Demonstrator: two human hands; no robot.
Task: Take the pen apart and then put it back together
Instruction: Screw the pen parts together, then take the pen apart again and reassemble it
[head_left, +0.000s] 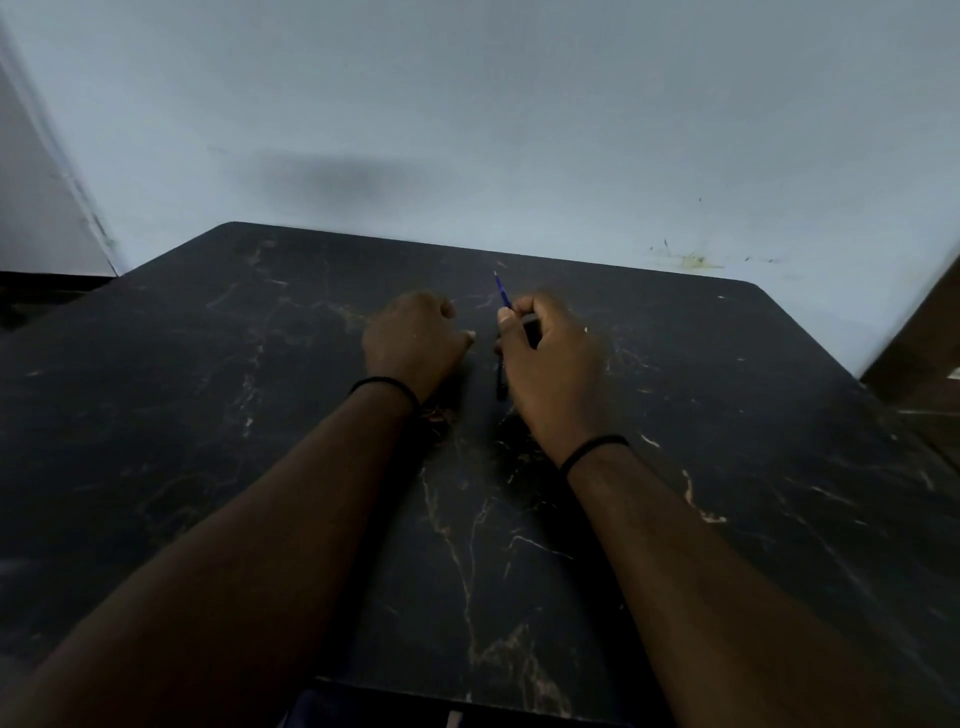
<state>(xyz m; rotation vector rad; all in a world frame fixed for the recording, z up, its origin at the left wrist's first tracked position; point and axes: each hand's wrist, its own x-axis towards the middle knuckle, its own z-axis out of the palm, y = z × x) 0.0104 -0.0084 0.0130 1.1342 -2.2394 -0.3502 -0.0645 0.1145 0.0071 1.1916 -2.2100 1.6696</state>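
Observation:
My right hand (550, 358) is closed around a thin blue pen refill (502, 292), whose tip points up and away from me. A dark pen barrel (500, 382) shows just below that hand's thumb side, over the table; I cannot tell whether it is held or lying there. My left hand (415, 338) rests a short gap to the left with its fingers curled into a fist. Nothing shows inside the fist, and its palm side is hidden. Both hands are over the middle of the black marble-patterned table (260, 415).
A pale wall (467, 130) rises right behind the table's far edge. A dark wooden piece of furniture (919, 353) stands at the right. Each wrist wears a thin black band. The table's near edge is at the bottom of the view.

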